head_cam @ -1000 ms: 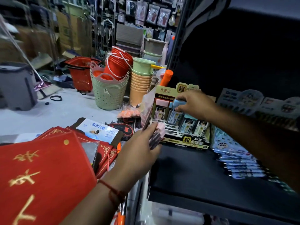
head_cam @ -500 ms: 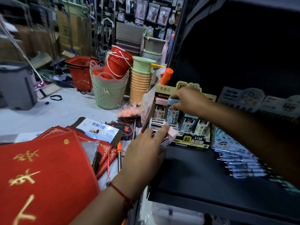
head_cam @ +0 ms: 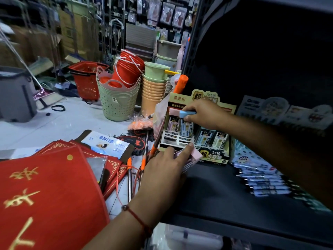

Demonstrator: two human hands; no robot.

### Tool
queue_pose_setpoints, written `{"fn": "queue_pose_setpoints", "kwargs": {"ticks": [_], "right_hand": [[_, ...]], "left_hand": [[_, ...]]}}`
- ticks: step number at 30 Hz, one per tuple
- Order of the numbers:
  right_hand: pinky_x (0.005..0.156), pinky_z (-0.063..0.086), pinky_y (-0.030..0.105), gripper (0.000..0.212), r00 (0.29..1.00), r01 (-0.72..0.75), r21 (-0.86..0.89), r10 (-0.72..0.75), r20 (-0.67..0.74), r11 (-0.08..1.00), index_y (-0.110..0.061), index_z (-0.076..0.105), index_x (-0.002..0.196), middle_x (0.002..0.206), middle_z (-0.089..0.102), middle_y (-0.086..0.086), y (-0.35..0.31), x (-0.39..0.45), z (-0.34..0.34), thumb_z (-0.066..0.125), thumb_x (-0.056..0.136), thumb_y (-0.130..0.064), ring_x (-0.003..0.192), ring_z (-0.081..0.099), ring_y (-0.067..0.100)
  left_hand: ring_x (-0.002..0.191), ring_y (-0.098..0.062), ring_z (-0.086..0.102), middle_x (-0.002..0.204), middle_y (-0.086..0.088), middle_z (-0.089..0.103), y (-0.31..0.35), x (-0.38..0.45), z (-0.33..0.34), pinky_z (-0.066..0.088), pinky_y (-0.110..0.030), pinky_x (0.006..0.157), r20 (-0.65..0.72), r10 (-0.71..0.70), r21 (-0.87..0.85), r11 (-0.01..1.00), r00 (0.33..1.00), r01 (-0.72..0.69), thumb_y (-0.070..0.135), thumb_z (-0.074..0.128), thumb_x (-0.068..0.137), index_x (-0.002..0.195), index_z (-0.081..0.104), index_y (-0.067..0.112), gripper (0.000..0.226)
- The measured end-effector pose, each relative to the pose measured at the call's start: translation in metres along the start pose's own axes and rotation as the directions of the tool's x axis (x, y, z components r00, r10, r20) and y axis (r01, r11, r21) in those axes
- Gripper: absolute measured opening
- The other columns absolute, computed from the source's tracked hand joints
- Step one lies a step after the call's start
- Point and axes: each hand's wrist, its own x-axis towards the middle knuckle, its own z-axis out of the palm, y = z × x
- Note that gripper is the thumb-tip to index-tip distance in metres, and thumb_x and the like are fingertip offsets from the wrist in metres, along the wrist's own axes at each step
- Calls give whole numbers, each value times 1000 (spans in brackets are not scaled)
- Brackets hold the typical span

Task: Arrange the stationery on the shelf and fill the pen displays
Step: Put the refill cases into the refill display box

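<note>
A yellow-and-black pen display box [head_cam: 212,156] stands at the left end of the dark shelf [head_cam: 212,192]. My right hand [head_cam: 203,114] reaches over it and pinches a blue-capped pen [head_cam: 186,114] at a slot in the upper left rows, beside a pink-capped one [head_cam: 173,111]. Just in front of the box, my left hand [head_cam: 164,168] grips a bundle of pens with a pink cap [head_cam: 195,156] sticking out. Several blue cartoon-print pens [head_cam: 264,184] lie flat on the shelf to the right.
Red mats with gold characters [head_cam: 45,195] and a blue-white package [head_cam: 106,143] lie at the left. Orange-tipped metal rods [head_cam: 129,177] cross beside them. Stacked baskets [head_cam: 117,100], cups [head_cam: 153,92] and a grey bin [head_cam: 16,94] stand on the floor behind. Cartoon display cards [head_cam: 281,109] stand at the shelf's back.
My left hand has moved right, up to the front of the display box with its bundle of pens. My right hand shifted slightly left and lowered the blue-capped pen toward the box's left rows.
</note>
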Motion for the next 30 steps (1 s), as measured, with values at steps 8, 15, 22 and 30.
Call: {"fn": "queue_pose_setpoints", "kwargs": {"ticks": [8,15,22,30], "right_hand": [[61,44,25,26,993,-5,-152,22,113,988,-22,72,114,97,71,-6,-21,6,-17,72,88,-25,79,63,11],[56,36,22,19,996,-78,-44,76,-51,996,-14,75,105,97,71,3,-22,0,4,73,87,-16,78,60,15],[83,51,30,36,991,-130,-163,132,3,978,-14,70,120,115,71,4,-6,8,-23,76,86,-23,98,66,20],[55,43,26,15,999,-9,-301,-3,-37,954,-19,75,102,85,68,1,-35,12,0,70,88,-17,70,62,17]], "left_hand": [[108,-25,50,122,-2,47,-3,0,5,42,-36,81,30,0,3,1000,1000,0,36,54,93,153,4,42,78],[107,-24,49,118,-1,46,-1,1,4,41,-35,79,25,-5,-12,1000,1000,5,38,54,93,153,5,41,77],[105,-24,51,119,0,48,-2,0,5,45,-36,79,38,-12,-21,1000,999,12,37,54,93,153,5,42,78],[108,-25,49,122,-1,46,2,0,7,42,-36,78,55,-6,-32,999,998,8,39,53,94,152,3,43,76]]}}
